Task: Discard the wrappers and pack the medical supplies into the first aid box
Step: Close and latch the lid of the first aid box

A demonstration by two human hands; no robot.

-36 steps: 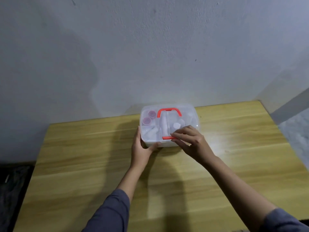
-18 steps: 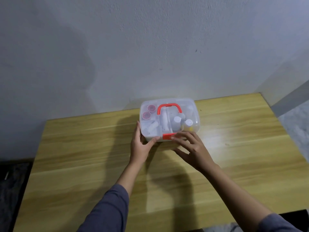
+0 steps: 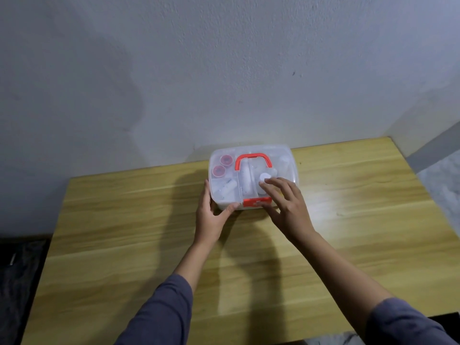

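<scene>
A clear plastic first aid box with a red handle and a red front latch sits near the wall on the wooden table. Its lid is down. Through the lid I see white bottles, two red-capped items and white rolls. My left hand cups the box's front left corner, thumb on the front wall. My right hand lies with spread fingers on the lid's front right part, thumb near the latch. No wrappers are visible.
A white wall stands right behind the box. The table's left edge drops to a dark floor; a pale tiled floor shows past the right edge.
My right hand has moved from the latch up onto the lid's right side. The left hand stays on the box's left corner. The view has shifted slightly.
</scene>
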